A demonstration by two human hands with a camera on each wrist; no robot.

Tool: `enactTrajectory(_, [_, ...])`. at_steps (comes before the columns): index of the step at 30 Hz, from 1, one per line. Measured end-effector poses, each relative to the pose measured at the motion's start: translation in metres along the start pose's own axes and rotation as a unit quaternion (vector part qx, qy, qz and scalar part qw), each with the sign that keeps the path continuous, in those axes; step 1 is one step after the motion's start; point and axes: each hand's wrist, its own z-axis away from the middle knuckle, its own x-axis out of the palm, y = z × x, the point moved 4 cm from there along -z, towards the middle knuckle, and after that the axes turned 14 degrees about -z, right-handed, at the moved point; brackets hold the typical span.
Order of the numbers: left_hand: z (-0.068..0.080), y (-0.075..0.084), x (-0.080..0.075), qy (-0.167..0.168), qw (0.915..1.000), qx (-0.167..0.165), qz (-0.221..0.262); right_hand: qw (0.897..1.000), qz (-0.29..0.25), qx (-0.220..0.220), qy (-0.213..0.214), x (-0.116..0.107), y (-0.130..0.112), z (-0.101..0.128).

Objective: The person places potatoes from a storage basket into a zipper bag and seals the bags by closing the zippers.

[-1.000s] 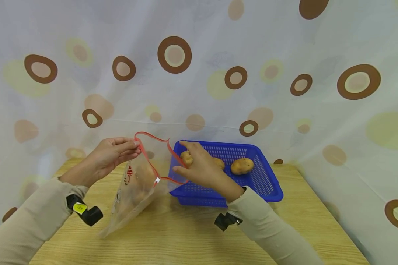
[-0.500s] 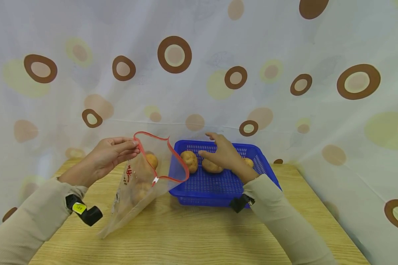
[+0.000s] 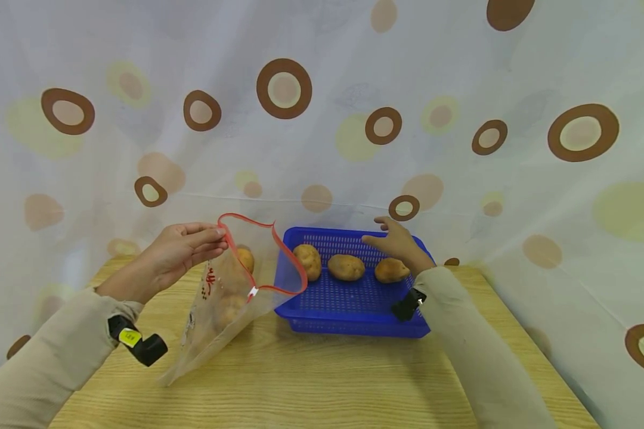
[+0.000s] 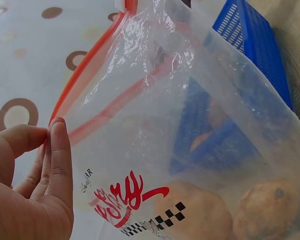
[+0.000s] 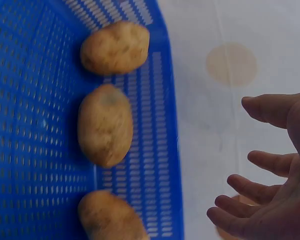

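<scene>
My left hand (image 3: 185,250) pinches the red zip edge of a clear plastic zip bag (image 4: 125,165) between thumb and fingers. The bag's mouth gapes toward the right, and potatoes (image 4: 195,210) show through its wall near the bottom. Above the right part of the blue basket (image 3: 343,325) hovers my right hand (image 3: 399,243), fingers spread and holding nothing. Three potatoes lie in a row in the basket: a left one (image 3: 307,262), a middle one (image 3: 346,267) and a right one (image 3: 391,270). The right one is nearest to that hand, just below it.
The basket stands on a wooden table (image 3: 300,381), close to the bag's right side. Behind the table hangs a white curtain (image 3: 322,161) with brown ring patterns. A small white zip slider (image 3: 253,291) sits on the bag's red edge.
My right hand has moved right, from beside the bag's mouth across the basket to above the right potato. My left hand keeps its pinch on the bag and has hardly moved.
</scene>
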Motion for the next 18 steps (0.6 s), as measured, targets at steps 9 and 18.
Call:
enactTrajectory(9, [-0.002,0.000,0.002,-0.002,1.0000,-0.001,-0.009,0.999,0.002,0.042,-0.013,-0.007,0.037,-0.010])
enactTrajectory(18, [-0.002,-0.001,0.000,0.003,0.9999,-0.001,-0.016,0.991,0.103,0.050,-0.067,-0.001,0.064,-0.018])
